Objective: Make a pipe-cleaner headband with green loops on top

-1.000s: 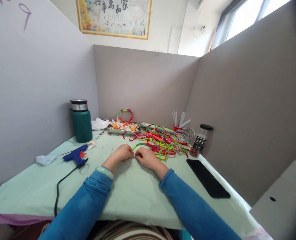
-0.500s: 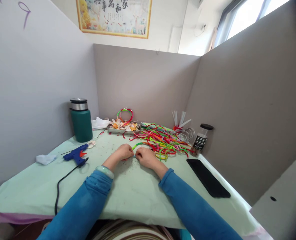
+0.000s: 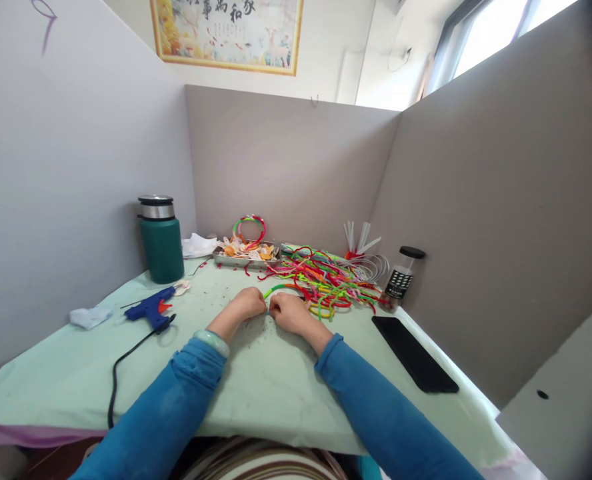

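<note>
My left hand (image 3: 247, 305) and my right hand (image 3: 290, 311) meet close together over the middle of the table, both with fingers pinched. Between and behind them curves a hoop wrapped in green, orange and red pipe cleaner (image 3: 278, 287), much of it hidden by my hands. A small bit of blue shows at the fingertips; what it belongs to is too small to tell. Just beyond my right hand lies a tangled heap of coloured pipe cleaners (image 3: 339, 283). Dark specks are scattered on the cloth under my fingers.
A blue glue gun (image 3: 151, 309) with a black cord lies left, near a green bottle (image 3: 161, 243) and crumpled tissue (image 3: 90, 317). At the back, a metal tray (image 3: 243, 262) holds small pieces and a finished-looking ring (image 3: 263, 229). Right are a jar (image 3: 399, 283) and a black phone-like slab (image 3: 416, 355).
My hands stay pinched at the same spot, with only slight finger movement. The whole view has shifted a little.
</note>
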Tool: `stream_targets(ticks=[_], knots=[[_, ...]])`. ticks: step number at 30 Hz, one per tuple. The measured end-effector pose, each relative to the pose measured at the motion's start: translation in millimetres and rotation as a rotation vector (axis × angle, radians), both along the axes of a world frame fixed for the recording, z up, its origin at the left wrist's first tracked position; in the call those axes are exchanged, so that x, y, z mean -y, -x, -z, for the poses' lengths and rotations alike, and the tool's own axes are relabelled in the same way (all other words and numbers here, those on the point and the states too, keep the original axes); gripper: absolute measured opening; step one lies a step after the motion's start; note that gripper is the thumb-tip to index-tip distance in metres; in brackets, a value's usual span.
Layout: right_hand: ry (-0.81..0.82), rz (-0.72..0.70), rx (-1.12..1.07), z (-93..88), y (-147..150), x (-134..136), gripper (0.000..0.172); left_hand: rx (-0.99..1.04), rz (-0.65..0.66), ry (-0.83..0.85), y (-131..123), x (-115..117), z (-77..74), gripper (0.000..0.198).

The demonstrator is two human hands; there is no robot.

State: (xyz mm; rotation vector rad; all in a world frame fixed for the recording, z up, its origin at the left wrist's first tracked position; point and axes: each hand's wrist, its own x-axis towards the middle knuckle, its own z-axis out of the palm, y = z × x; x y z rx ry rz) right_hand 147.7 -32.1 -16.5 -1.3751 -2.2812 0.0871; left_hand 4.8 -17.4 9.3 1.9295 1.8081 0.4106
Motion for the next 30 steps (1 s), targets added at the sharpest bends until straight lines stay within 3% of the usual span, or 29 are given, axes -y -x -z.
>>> stream_targets(ticks=[4, 10, 14, 21, 30], knots=[[-0.014, 0.003, -0.002, 1.2, -2, 1, 0.013, 0.02, 0.016, -0.001, 2, -1, 1.9, 0.006], [-0.139, 0.02, -0.147, -0.1, -14, -2, 0.009, 0.283, 0.025, 0.122, 7, -6, 1.4, 0.035], [-0.168, 0.003, -0.207, -2.2, -17, -3, 0.009, 0.401, 0.031, 0.185, 6, -4, -1.7, 0.043], [-0.19, -0.075, -0.241, -2.6, -14, 1, 0.007, 0.558, 0.056, 0.196, 5, 2, -5.7, 0.032], [-0.198, -0.105, -0.212, 0.3, -14, -1, 0.008, 0.579, 0.02, 0.226, 10, -8, -0.1, 0.024]])
